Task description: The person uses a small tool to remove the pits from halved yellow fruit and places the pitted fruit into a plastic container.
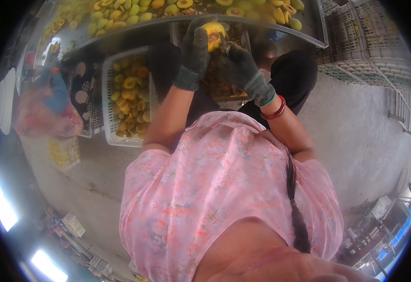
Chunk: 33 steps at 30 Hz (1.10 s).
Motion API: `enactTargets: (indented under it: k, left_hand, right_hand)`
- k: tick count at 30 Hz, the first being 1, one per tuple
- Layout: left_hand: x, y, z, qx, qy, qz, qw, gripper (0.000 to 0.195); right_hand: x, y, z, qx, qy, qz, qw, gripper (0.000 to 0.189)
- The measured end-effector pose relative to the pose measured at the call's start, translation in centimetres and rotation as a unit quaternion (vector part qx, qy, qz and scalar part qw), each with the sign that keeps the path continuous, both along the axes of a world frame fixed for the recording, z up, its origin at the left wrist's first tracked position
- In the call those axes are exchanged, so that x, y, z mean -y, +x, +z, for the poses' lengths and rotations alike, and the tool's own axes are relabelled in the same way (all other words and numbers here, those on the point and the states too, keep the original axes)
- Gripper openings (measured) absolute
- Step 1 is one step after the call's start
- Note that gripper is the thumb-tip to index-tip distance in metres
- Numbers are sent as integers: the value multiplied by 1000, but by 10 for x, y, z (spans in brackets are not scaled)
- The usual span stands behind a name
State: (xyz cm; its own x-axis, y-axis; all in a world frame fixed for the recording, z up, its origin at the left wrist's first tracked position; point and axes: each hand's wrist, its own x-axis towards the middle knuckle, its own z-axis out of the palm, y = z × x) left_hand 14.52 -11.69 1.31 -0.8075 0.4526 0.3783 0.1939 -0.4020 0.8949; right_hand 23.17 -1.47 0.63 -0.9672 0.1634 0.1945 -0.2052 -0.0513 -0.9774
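My left hand (195,47), in a dark knit glove, grips a yellow peach-like fruit (213,33) with its reddish-brown, pit-side flesh facing up. From the right, my gloved right hand (239,61) holds a small tool (222,38) against that fruit. Its dark end shows at the flesh; the handle is mostly hidden in the glove. Both hands are just before the metal rim (205,17) of a work table. Below them, between my knees, stands a container (246,37) with brownish scraps, partly covered by the right hand.
Whole and cut yellow-green fruit (120,16) lies on the table. A white plastic crate (108,120) of fruit halves (131,102) stands by my left leg. Farther left sits another person (50,109) with a blue sleeve. Stacked plastic crates (364,42) rise at the right.
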Motion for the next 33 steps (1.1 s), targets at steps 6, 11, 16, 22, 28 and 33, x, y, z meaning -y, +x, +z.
enactTargets:
  k: [6,11,16,22,28,33]
  left_hand:
    - [-3,9,-4,-106,8,94,990,42]
    - [-3,12,4,-157,-1,124,980,43]
    - [-4,11,8,-160,2,143,977,47]
    - [1,12,13,-191,39,118,974,51]
    - [8,6,4,-147,-12,87,985,49]
    - [7,5,3,-159,48,56,985,42]
  right_hand:
    - [-7,12,18,172,-141,114,968,17]
    - [2,8,14,30,-95,46,994,17]
    - [11,5,21,65,-218,60,972,20]
    - [4,11,31,5,-89,78,993,17]
    - [2,9,27,121,-130,136,975,18]
    - [11,-3,0,-25,97,60,993,22]
